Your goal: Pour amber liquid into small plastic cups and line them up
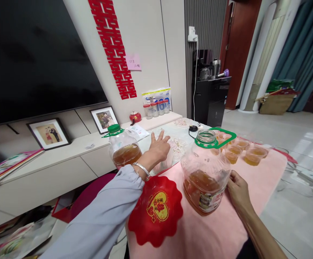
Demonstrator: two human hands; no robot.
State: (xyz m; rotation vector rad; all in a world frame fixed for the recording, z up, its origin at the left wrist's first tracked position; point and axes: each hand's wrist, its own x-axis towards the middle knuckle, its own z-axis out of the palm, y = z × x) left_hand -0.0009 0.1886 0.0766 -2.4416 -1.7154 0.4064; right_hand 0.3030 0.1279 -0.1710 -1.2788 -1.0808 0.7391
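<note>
My left hand point(159, 147) reaches forward with its fingers spread, above a clear plastic container point(165, 163) that it partly hides; I cannot tell whether they touch. Directly in front stands a clear plastic jug point(206, 180) with no cap on its mouth, a green handle point(228, 136) and amber liquid inside. Against the jug's lower right side, my right hand point(238, 187) has its fingers curled, and what they hold, if anything, is hidden. A second jug point(125, 151) of amber liquid, green-capped, is left of my left hand. Below my left wrist lies a red scalloped plate point(157, 212).
Several clear cups of yellowish liquid point(253, 154) stand at the right on the pink tablecloth point(264, 180). Along the wall, a white cabinet point(64, 162) carries framed photos point(48, 133), red-lidded jars point(156, 109) and a small red pot point(135, 117). A black cable point(192, 128) lies behind the jug.
</note>
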